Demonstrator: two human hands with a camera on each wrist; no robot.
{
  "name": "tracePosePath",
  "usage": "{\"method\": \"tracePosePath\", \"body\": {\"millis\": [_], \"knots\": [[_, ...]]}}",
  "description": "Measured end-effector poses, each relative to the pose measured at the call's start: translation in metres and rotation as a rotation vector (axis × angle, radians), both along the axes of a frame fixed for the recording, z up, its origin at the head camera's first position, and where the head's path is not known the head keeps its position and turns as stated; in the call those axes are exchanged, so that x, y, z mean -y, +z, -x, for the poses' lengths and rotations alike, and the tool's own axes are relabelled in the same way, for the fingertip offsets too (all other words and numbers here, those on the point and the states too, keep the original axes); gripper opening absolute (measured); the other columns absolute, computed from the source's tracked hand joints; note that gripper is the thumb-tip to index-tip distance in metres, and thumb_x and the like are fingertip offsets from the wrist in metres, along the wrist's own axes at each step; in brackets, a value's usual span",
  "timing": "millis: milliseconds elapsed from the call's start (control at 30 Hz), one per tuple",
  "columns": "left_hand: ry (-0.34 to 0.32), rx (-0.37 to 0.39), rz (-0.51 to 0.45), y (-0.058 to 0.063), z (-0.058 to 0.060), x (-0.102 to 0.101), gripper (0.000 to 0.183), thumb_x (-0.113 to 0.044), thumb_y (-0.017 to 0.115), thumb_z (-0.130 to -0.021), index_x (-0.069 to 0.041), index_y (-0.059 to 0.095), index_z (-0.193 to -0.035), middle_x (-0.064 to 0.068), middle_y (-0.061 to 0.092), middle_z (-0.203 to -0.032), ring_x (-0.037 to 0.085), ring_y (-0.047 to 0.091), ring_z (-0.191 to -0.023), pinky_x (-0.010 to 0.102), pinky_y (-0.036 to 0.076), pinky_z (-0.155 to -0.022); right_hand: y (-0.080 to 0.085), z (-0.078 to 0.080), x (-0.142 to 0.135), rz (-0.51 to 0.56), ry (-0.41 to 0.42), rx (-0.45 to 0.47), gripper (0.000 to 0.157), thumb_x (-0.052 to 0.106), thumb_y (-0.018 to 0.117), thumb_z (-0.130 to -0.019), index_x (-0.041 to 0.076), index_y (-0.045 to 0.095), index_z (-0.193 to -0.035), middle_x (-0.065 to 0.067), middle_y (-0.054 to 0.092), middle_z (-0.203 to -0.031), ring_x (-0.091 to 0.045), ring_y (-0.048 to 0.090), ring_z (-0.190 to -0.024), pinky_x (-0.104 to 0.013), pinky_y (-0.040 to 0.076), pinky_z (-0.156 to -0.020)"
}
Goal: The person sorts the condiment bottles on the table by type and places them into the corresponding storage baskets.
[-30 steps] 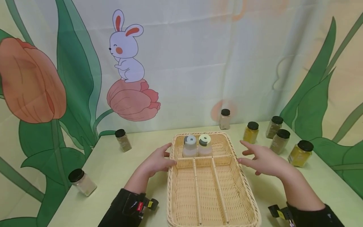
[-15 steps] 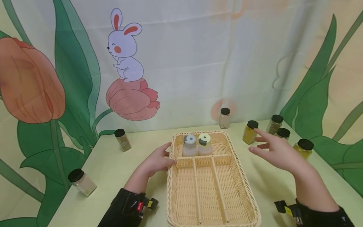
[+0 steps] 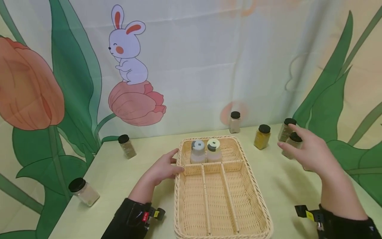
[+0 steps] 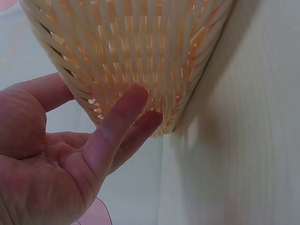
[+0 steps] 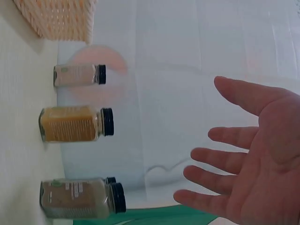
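Smooth tabletop (image 3: 119,179): left hand (image 3: 162,169) pinches woven basket (image 3: 216,202), right hand (image 3: 311,152) spread near squarish jars (image 5: 70,124).

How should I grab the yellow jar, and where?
I'd probably pinch the yellow jar round its body, just below the black lid, coming from the front with the right hand. It stands upright, its sides look straight, and the cloth is behind.

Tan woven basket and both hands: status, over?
Left hand against basket's left side. Right hand empty, fingers spread, near two brown-filled, black-lidded glass jars. Jars stand close together, may hamper a grasp.
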State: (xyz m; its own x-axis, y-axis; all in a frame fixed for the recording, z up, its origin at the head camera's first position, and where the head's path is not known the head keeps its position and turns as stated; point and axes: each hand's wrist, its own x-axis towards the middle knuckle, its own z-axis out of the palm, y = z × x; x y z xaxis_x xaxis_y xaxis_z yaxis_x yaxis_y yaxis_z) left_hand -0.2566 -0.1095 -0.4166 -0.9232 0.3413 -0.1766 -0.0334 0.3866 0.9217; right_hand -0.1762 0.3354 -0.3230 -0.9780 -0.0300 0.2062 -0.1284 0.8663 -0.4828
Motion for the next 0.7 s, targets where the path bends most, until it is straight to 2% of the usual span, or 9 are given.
{"method": "tracePosePath", "body": {"millis": [133, 300, 500, 700], "knots": [[-0.004, -0.002, 0.001, 0.000, 0.000, 0.000, 0.090, -0.007, 0.072, -0.080, -0.016, 0.021, -0.153, 0.027, 0.049, -0.127, 0.025, 0.065, -0.085, 0.039, 0.059, -0.069, -0.004, 0.004, -0.014, -0.026, -0.041, -0.026, 0.085, 0.049, 0.056, -0.093, -0.002, 0.018, -0.150, -0.037, 0.023, -0.144, -0.055, 0.020, -0.127, -0.075, 0.025, -0.093], [-0.011, -0.002, -0.014, 0.001, 0.000, 0.000, 0.090, -0.007, 0.072, -0.080, -0.015, 0.019, -0.153, 0.027, 0.048, -0.127, 0.027, 0.065, -0.086, 0.039, 0.059, -0.069, -0.011, 0.007, -0.033, -0.060, -0.098, -0.030, 0.087, 0.048, 0.054, -0.095, -0.008, 0.014, -0.148, -0.040, 0.017, -0.143, -0.056, 0.014, -0.128, -0.075, 0.021, -0.095], [-0.013, 0.010, -0.024, 0.001, -0.001, 0.000, 0.091, -0.007, 0.072, -0.080, -0.015, 0.019, -0.153, 0.028, 0.047, -0.128, 0.025, 0.066, -0.084, 0.039, 0.059, -0.069, -0.024, 0.008, -0.052, -0.100, -0.163, 0.010, 0.091, 0.050, 0.051, -0.095, -0.015, 0.011, -0.144, -0.043, 0.016, -0.140, -0.057, 0.011, -0.127, -0.074, 0.020, -0.096], [-0.006, 0.003, -0.012, 0.000, -0.001, 0.001, 0.090, -0.008, 0.072, -0.080, -0.017, 0.020, -0.153, 0.027, 0.048, -0.129, 0.023, 0.065, -0.084, 0.039, 0.059, -0.069, -0.033, 0.011, -0.063, -0.124, -0.179, 0.079, 0.094, 0.052, 0.051, -0.094, -0.018, 0.011, -0.142, -0.047, 0.018, -0.136, -0.061, 0.015, -0.122, -0.075, 0.022, -0.094]]}}
